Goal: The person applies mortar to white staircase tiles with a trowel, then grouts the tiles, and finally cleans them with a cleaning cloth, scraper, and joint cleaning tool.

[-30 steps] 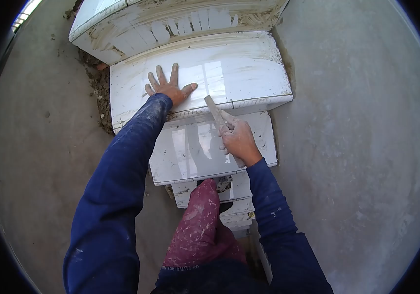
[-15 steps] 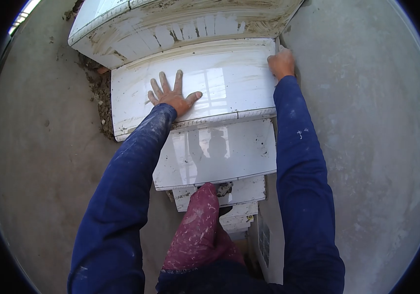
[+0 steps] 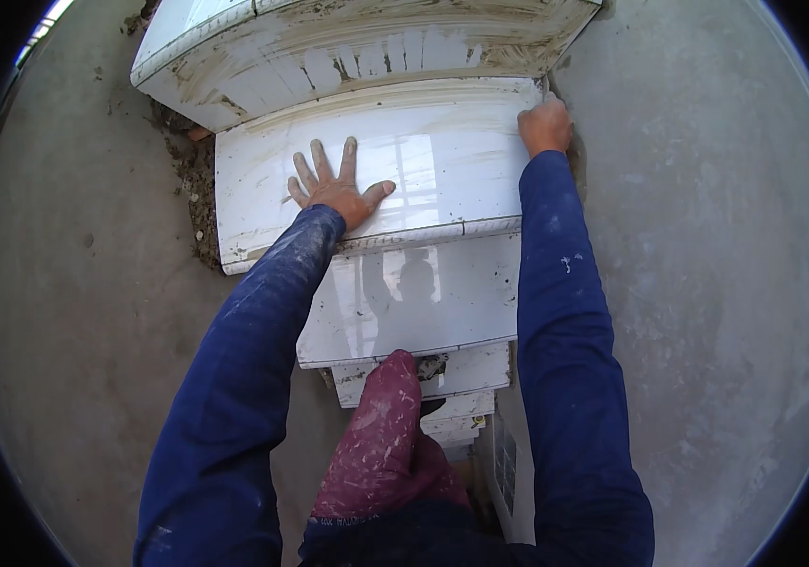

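Note:
My left hand lies flat with spread, dusty fingers on a glossy white stair tile. Window light reflects in the tile, and brown smears run along its back edge. At the tile's right end, by the grey wall, my right hand is closed in a fist. A thin sliver shows above its knuckles, too small to name; whatever is inside the fist is hidden.
A higher step with a mud-streaked riser rises beyond. Rough mortar fills the gap on the left. Grey walls stand on both sides. Lower white steps descend beneath my knee.
My left hand stays pressed on the tile. The right fist has shifted very slightly downward, and its forearm has swung a little to the left.

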A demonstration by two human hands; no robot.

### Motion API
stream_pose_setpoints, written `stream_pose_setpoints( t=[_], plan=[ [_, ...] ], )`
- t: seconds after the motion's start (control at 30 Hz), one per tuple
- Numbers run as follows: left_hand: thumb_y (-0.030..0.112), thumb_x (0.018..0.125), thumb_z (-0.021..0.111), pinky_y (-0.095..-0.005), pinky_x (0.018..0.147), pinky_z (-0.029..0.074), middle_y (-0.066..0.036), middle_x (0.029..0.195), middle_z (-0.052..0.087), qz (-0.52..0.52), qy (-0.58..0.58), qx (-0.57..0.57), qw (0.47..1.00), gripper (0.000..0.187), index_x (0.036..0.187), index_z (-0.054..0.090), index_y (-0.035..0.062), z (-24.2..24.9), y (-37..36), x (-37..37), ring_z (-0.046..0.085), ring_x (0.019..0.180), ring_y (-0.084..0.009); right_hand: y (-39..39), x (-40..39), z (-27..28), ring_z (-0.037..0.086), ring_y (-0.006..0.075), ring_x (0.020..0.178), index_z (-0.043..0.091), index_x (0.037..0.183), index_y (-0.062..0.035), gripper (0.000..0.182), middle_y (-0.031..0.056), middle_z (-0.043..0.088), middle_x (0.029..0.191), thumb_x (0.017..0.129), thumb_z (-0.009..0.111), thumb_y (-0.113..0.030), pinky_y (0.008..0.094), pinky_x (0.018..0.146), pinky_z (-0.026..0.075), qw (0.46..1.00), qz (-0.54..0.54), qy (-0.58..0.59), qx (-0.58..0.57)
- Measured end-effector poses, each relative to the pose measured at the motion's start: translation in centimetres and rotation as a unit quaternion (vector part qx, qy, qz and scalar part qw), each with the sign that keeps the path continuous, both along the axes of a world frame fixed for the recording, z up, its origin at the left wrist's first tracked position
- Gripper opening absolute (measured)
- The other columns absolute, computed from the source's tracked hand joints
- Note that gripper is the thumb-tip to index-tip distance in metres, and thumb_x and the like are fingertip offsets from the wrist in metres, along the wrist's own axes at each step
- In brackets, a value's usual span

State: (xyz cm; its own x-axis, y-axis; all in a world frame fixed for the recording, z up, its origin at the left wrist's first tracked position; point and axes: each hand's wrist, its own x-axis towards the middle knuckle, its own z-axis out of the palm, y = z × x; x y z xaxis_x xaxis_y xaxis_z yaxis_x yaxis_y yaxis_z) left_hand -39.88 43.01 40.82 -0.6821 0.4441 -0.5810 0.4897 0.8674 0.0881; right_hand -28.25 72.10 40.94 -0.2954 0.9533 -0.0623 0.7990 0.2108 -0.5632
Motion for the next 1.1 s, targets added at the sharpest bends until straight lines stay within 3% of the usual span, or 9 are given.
stream_pose_setpoints(
  t=[0.07, 0.17, 0.27, 0.37, 0.47, 0.57, 0.77, 0.97, 1.1],
  plan=[
    [0.084, 0.08, 0.046, -0.0648, 0.116, -0.004, -0.02, 0.164, -0.013, -0.002, 0.005, -0.002, 1.0, 0.104, 0.16, 0.002, 0.0341, -0.7, -0.1, -0.2, -0.019, 0.149, -0.0423, 0.6, -1.0, 0.3, 0.071, 0.0397, 0.09, 0.066, 0.102, 0.0047, 0.029, 0.0288, 0.069, 0.097, 0.078, 0.064, -0.011, 0.0457, 0.082, 0.057, 0.971, -0.044, 0.135, -0.19],
    [0.084, 0.079, 0.047, -0.0651, 0.116, -0.004, -0.02, 0.164, -0.013, 0.001, 0.003, -0.005, 1.0, 0.105, 0.16, 0.002, 0.0343, -0.5, 0.1, -0.3, -0.02, 0.149, -0.0423, -0.7, -0.3, 0.6, 0.068, 0.0309, 0.06, 0.062, 0.123, 0.0053, 0.046, 0.0219, 0.07, 0.082, 0.079, 0.055, -0.005, 0.0393, 0.061, 0.056, 0.952, -0.052, 0.239, -0.185],
    [0.087, 0.079, 0.043, -0.0667, 0.115, -0.001, -0.021, 0.164, -0.012, -0.007, 0.014, -0.02, 1.0, 0.106, 0.159, 0.0, 0.0342, -0.7, 0.0, -0.3, -0.017, 0.149, -0.0436, -0.2, -0.5, -3.5, 0.067, 0.0321, 0.052, 0.063, 0.101, 0.0096, 0.026, 0.0227, 0.066, 0.069, 0.08, 0.058, -0.004, 0.0379, 0.052, 0.054, 0.976, 0.001, 0.074, 0.203],
    [0.089, 0.078, 0.042, -0.0678, 0.115, 0.001, -0.022, 0.164, -0.011, -0.016, 0.025, -0.018, 0.999, 0.107, 0.159, -0.001, 0.0339, -0.7, 0.0, -0.5, -0.016, 0.149, -0.0447, -1.0, -1.4, 0.1, 0.072, 0.0363, 0.07, 0.064, 0.108, 0.0072, 0.032, 0.0255, 0.07, 0.083, 0.079, 0.06, -0.005, 0.0413, 0.063, 0.057, 0.979, -0.061, 0.174, -0.091],
    [0.089, 0.078, 0.042, -0.0682, 0.115, 0.001, -0.023, 0.164, -0.011, -0.014, 0.022, -0.019, 0.999, 0.107, 0.159, -0.001, 0.0338, -0.7, 0.0, -0.3, -0.016, 0.149, -0.0452, -0.7, -0.8, 1.4, 0.07, 0.0415, 0.092, 0.065, 0.111, 0.0036, 0.035, 0.0268, 0.07, 0.1, 0.077, 0.063, -0.008, 0.0456, 0.081, 0.057, 0.96, -0.053, 0.183, -0.207],
    [0.089, 0.078, 0.042, -0.0684, 0.114, 0.0, -0.023, 0.164, -0.011, -0.011, 0.02, -0.02, 1.0, 0.107, 0.159, -0.001, 0.0337, -0.8, 0.0, -0.4, -0.016, 0.149, -0.0456, -1.0, -0.9, -0.8, 0.064, 0.0439, 0.107, 0.066, 0.115, 0.0016, 0.041, 0.0258, 0.068, 0.109, 0.076, 0.066, -0.011, 0.0475, 0.094, 0.052, 0.996, -0.018, 0.022, 0.084],
    [0.09, 0.077, 0.041, -0.0682, 0.114, 0.0, -0.022, 0.164, -0.012, -0.016, 0.022, -0.02, 0.999, 0.108, 0.159, -0.001, 0.0339, -0.8, -0.1, -0.6, -0.016, 0.149, -0.0454, 0.3, -1.6, -1.6, 0.065, 0.0439, 0.106, 0.063, 0.125, -0.0015, 0.049, 0.0269, 0.068, 0.111, 0.077, 0.065, -0.012, 0.0466, 0.094, 0.052, 0.996, -0.026, 0.079, -0.045],
    [0.09, 0.077, 0.041, -0.068, 0.115, -0.001, -0.022, 0.164, -0.012, -0.015, 0.026, -0.022, 0.999, 0.108, 0.159, -0.001, 0.0341, -1.0, 0.0, -0.8, -0.016, 0.149, -0.0449, -0.6, -1.4, -1.6, 0.065, 0.0428, 0.108, 0.065, 0.124, -0.0024, 0.049, 0.0269, 0.068, 0.113, 0.076, 0.067, -0.014, 0.0444, 0.096, 0.052, 0.994, -0.029, 0.029, 0.098],
    [0.089, 0.078, 0.042, -0.068, 0.115, 0.0, -0.022, 0.164, -0.011, -0.011, 0.027, -0.017, 0.999, 0.108, 0.159, -0.001, 0.0344, -1.0, -0.1, -0.8, -0.015, 0.149, -0.0448, 0.2, -1.3, -1.7, 0.066, 0.0429, 0.105, 0.065, 0.123, -0.0025, 0.049, 0.0266, 0.068, 0.112, 0.076, 0.067, -0.014, 0.0452, 0.095, 0.052, 0.998, -0.04, 0.022, 0.031]
  ],
)
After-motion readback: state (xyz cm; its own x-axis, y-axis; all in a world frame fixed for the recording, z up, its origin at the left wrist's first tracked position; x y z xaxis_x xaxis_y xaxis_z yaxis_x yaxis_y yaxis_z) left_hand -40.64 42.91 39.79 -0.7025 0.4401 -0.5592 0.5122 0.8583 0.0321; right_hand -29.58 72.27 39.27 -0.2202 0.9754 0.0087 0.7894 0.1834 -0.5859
